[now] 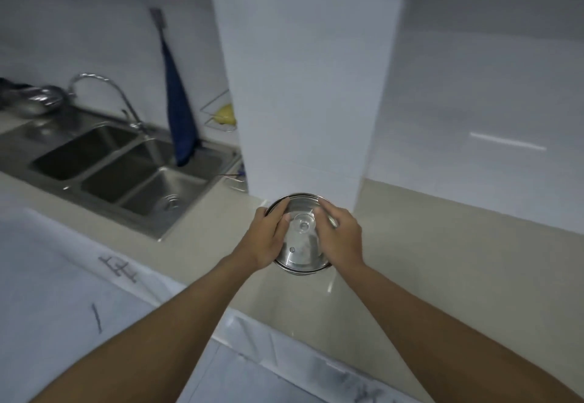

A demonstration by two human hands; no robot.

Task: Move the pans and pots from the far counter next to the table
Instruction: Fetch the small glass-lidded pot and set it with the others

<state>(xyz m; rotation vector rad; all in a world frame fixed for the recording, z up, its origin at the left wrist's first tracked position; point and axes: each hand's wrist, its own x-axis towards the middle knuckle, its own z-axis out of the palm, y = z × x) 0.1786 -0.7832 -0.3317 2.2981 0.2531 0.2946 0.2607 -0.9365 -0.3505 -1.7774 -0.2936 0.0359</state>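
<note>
A steel pot [300, 267] with a clear glass lid [302, 232] sits at the centre of the view, on or just above a beige counter [410, 260]; which of the two cannot be told. The left hand [268, 238] grips the pot at its 9 o'clock side, fingers curled over the rim and thumb lying on the lid. The right hand [339, 238] grips it at 3 o'clock, fingers bent over the lid's edge. Both bare forearms reach in from 6 o'clock. Directly behind the pot, at 12 o'clock, stands a white tiled pillar [306, 86]. At 10 o'clock a steel sink [136, 222] with three basins is set into the counter, with a curved tap [104, 86] at its far edge. A dark blue towel [178, 112] hangs on the wall between the sink and the pillar, beside a wire rack [210, 108] holding something yellow [226, 113]. A blurred shiny metal bowl [41, 99] lies at the far 9 o'clock edge
</note>
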